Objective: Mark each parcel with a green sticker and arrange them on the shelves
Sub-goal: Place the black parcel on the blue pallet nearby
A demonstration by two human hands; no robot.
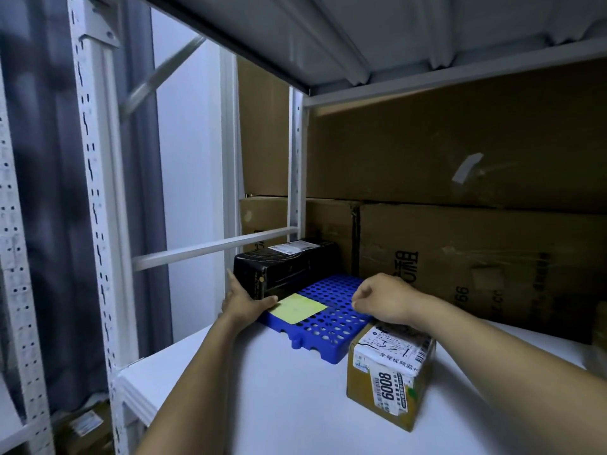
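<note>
A brown parcel (391,372) covered in printed labels stands near right on the white shelf (279,389). Just beyond it lies a blue perforated tray (331,315), with a pale yellow-green sheet (297,308) flat on its near left corner. The left hand (244,303) is spread with straight fingers against the near left end of a black parcel (285,264), its thumb beside the sheet. The right hand (384,302) hovers over the tray with fingers curled inward; whether it pinches anything cannot be told. The black parcel sits far left on the tray. Large cardboard boxes (460,165) fill the back.
</note>
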